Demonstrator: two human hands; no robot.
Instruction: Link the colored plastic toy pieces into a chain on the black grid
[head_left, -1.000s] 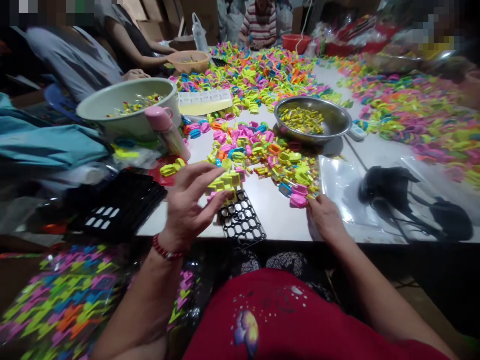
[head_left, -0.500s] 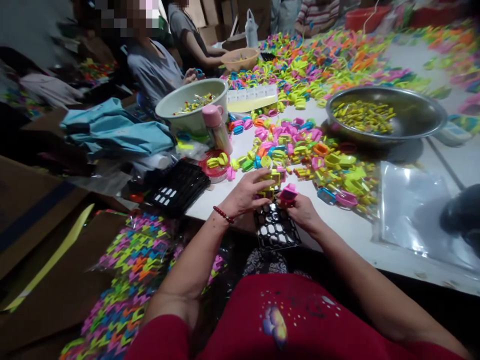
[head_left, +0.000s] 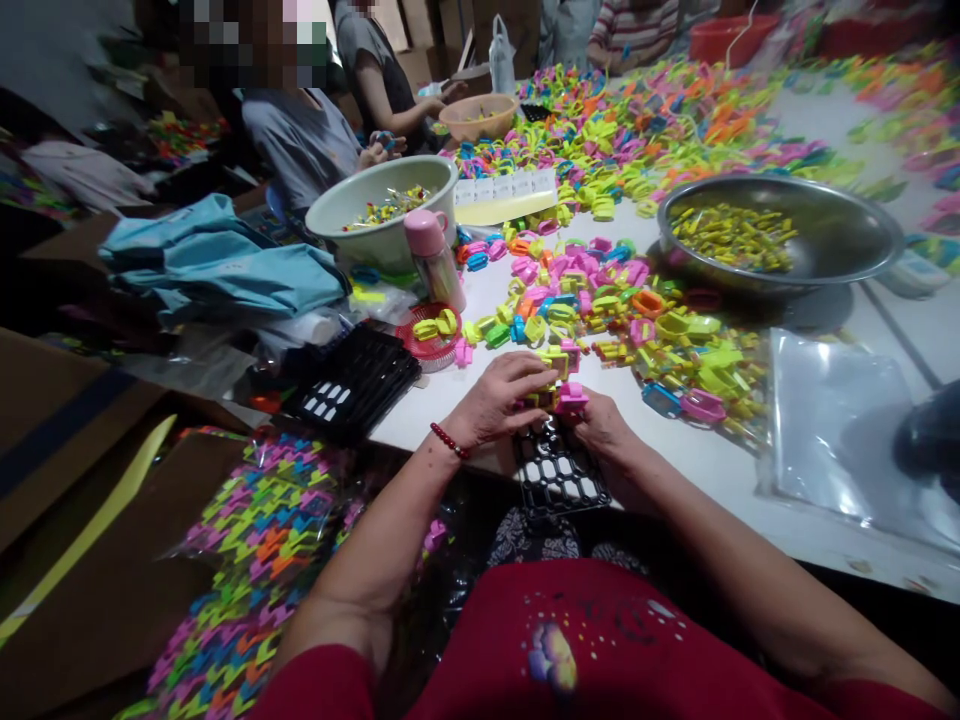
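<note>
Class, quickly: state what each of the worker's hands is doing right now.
Left hand: fingers curled down on yellow pieces at the black grid tray.
Right hand: closed on a pink piece.

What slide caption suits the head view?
Left hand and right hand set a pink clip onto a black grid tray.

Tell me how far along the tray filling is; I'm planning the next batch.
Done: yellow pieces already sit at the far end of the black tray. In hand: the right hand holds a pink piece at the tray, the left hand beside it. Left: most tray cells nearer the person look empty, and a loose pile waits on the table.
</note>
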